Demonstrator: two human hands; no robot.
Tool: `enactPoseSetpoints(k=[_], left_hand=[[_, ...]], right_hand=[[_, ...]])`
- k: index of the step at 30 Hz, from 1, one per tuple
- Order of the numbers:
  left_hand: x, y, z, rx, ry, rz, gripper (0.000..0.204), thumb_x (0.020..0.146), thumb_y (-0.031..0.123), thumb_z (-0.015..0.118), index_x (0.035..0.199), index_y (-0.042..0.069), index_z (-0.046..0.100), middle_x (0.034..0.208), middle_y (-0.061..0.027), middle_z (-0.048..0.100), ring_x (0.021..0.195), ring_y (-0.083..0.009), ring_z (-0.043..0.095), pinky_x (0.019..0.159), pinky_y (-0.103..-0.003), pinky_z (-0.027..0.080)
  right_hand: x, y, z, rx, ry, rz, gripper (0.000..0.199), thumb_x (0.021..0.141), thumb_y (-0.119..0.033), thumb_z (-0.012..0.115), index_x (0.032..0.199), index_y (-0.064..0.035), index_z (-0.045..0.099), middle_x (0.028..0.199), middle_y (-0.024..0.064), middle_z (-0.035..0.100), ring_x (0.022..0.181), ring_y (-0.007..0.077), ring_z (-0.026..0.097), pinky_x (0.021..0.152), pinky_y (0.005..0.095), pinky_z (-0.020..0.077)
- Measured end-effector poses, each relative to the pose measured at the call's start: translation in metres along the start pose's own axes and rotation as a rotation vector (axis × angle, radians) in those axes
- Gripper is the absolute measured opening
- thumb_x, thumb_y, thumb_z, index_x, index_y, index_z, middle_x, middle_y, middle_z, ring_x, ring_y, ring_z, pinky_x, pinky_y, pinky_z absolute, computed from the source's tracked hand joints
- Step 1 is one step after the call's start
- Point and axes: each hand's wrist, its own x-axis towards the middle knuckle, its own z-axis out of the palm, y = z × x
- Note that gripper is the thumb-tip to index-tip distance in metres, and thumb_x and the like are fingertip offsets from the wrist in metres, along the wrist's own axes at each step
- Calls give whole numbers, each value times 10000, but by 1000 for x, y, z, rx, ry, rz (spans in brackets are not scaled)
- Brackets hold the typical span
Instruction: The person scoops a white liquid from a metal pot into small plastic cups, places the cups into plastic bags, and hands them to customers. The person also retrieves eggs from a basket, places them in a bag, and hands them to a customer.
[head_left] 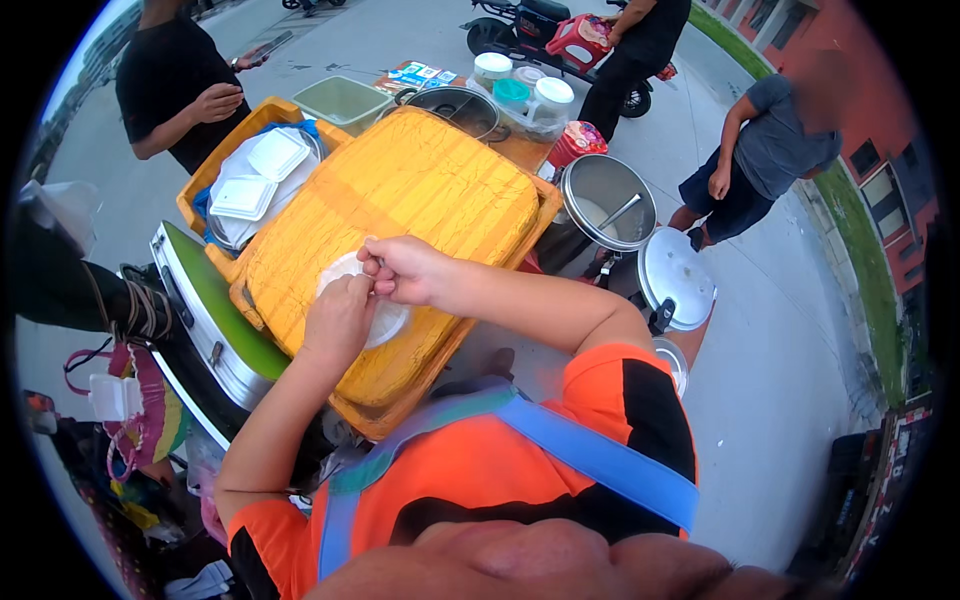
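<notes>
R hand (415, 273) & L hand (338, 318): fingers bent in a tight pinch, meeting; can't tell what, if anything, is btwn them. White round container (390, 323) directly under, partly hidden by hands, on big yellow lid (430, 185). Far L: white takeaway boxes (243, 198) by lid's edge. To R: steel pot (597, 182) w/ ladle (621, 209). Far side: tubs (511, 95) on brown bench (525, 151).

No legible text — only blurred pale marks on the dark panel (882, 490) at the right rim.
</notes>
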Motion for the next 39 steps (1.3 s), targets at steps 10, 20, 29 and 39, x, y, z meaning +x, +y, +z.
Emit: enactPoseSetpoints(k=[10,20,29,39], left_hand=[[8,-42,-16,-1155,-189,-572,142,846,104,661,763,39,566,736,-31,610,644,-106,552,541,-266,439],[7,-24,-5,36,185,389,99,768,103,580,863,92,557,796,-92,535,687,-265,597,567,-346,508],[-2,-39,-9,6,242,329,74,759,95,590,821,86,550,722,-75,501,632,-246,575,526,-337,481],[0,-41,-19,-189,204,423,131,722,39,661,848,69,646,772,-87,556,689,-259,566,612,-349,481]], right_hand=[[-40,9,-14,-1539,-421,-1222,67,866,-56,551,893,-10,591,940,107,534,907,261,549,826,333,457],[-9,1,-9,-1270,-204,-627,169,916,-73,505,986,17,630,662,59,592,551,135,560,557,277,472],[-7,-32,5,-1290,-311,-212,162,896,-83,569,1012,1,645,719,44,616,597,103,578,580,251,481],[-4,-19,-6,-1715,-224,-805,116,751,-165,636,801,-62,652,780,101,618,748,269,622,678,367,503]])
